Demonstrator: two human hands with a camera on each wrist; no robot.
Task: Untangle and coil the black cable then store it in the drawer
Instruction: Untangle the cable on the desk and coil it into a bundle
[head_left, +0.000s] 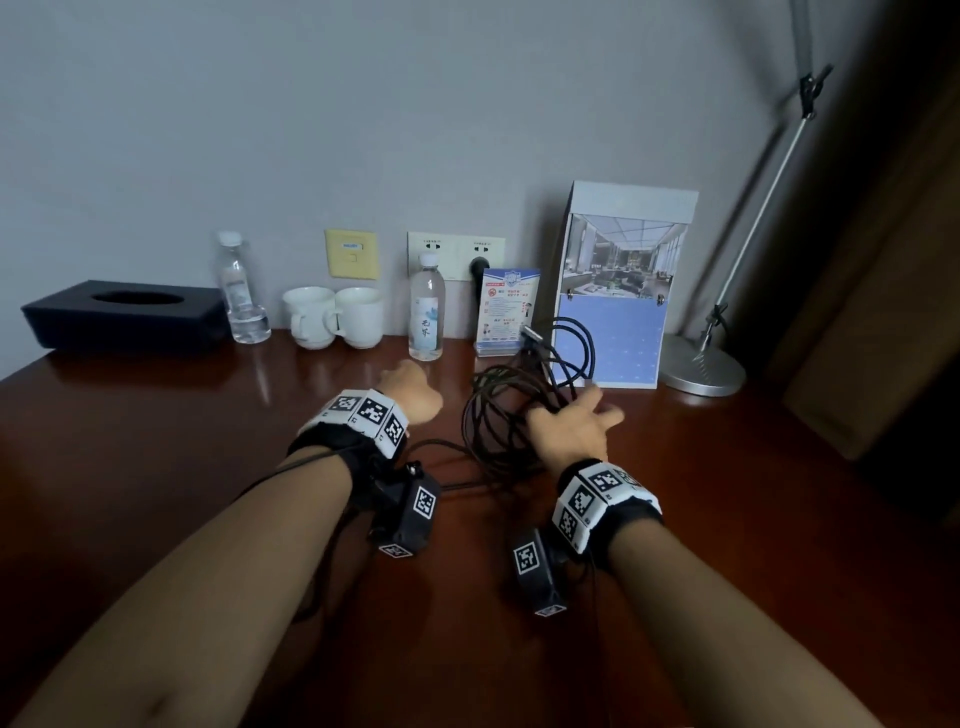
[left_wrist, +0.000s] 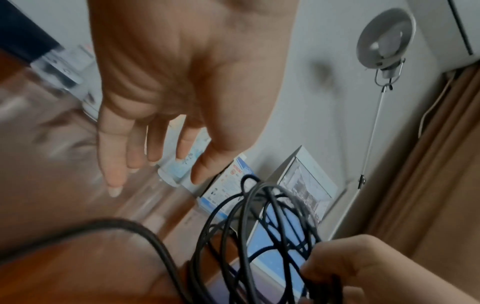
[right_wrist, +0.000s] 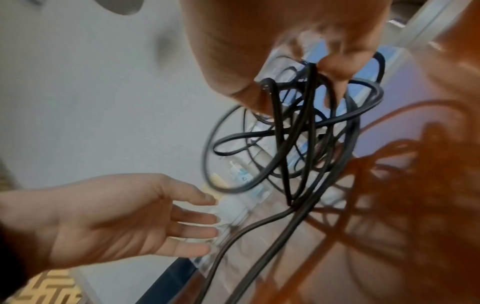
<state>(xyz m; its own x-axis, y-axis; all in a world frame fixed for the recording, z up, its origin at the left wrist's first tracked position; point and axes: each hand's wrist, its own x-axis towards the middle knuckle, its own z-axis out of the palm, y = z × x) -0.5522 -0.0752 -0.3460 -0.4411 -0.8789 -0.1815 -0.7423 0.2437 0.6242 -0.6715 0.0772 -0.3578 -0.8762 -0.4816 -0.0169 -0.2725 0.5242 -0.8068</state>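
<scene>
Cable (head_left: 511, 410) is hanging as a tangled black bunch near the desk's (head_left: 156, 441) back edge, right hand (head_left: 574, 423) pinching several loops. Left hand (head_left: 413, 395) is hovering empty, fingers relaxed. Untangling is barely starting; coiling and storing remain, drawer not showing.

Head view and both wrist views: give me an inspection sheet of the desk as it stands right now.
Surface: glossy reddish-brown wooden desk against a grey wall.
Job's things: black cable, a tangle of loops lifted off the desk; one strand trails toward the person. Drawer: nothing seen.
Clutter: black tissue box, two water bottles, two white cups, small leaflet stand, tall display card, lamp base.
Grippers: right hand holds the cable loops; left hand has fingers spread and holds nothing.
Cables: a dark plug sits in the wall socket; thin leads run from the wrist cameras.
Surroundings: brown curtain at right.
</scene>
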